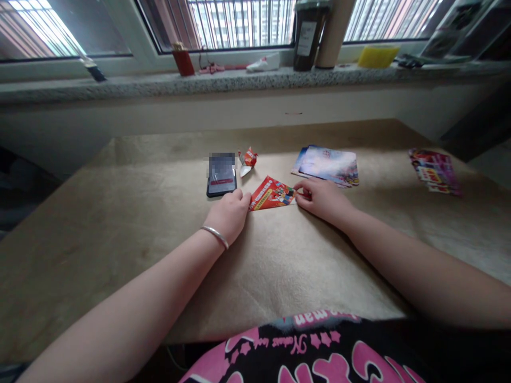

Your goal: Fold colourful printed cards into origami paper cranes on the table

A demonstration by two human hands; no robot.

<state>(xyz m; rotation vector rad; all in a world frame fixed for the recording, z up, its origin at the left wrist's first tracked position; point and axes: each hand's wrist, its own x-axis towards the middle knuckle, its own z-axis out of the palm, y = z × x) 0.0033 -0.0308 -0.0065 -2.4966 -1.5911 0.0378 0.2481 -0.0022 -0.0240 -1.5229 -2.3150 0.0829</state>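
A red printed sheet of paper [272, 194], folded into a triangle, lies on the table between my hands. My left hand [229, 215], with a silver bangle at the wrist, is closed on its left corner. At the right corner, my right hand [321, 198] pinches the paper between thumb and fingers. Just beyond the left hand lies a phone [222, 175] with its screen lit and partly blurred. Beside the phone stands a small folded red-and-white paper piece [248, 160]. Glossy picture cards [329, 164] are stacked behind my right hand.
Several colourful cards [434, 171] lie fanned at the table's right. A tan cover spreads over the table [120, 223]. The stone windowsill [139, 88] behind holds a red lighter-like object [183, 59], a dark lidded jar [308, 40] and a yellow block [377, 56].
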